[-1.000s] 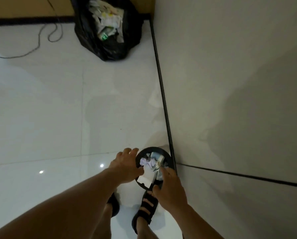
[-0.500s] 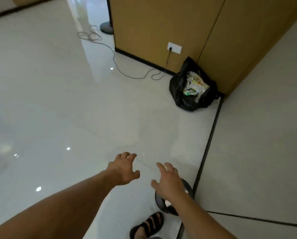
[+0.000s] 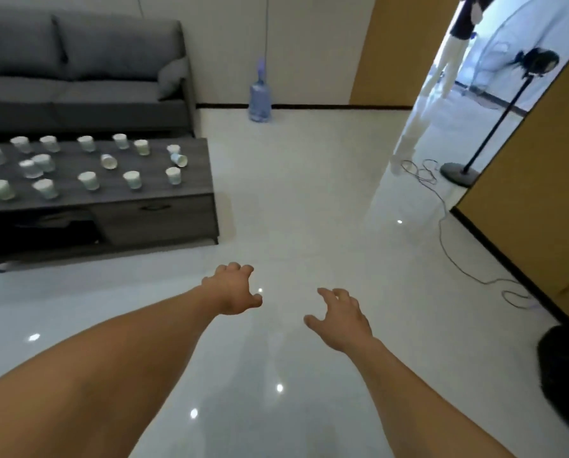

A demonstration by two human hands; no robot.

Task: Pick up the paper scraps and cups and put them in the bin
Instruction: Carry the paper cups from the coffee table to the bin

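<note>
Left hand (image 3: 233,289) and right hand (image 3: 339,317), lifted off the bin, hang empty, fingers loose; cups (image 3: 88,180) remain on the tabletop (image 3: 194,180) far left

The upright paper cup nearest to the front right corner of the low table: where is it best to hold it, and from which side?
Probably hold the cup round its side wall, just below the rim, coming from the right end of the table. It stands upright, mouth up, near that edge; nothing stands between it and the edge, while another cup stands to its left.
</note>
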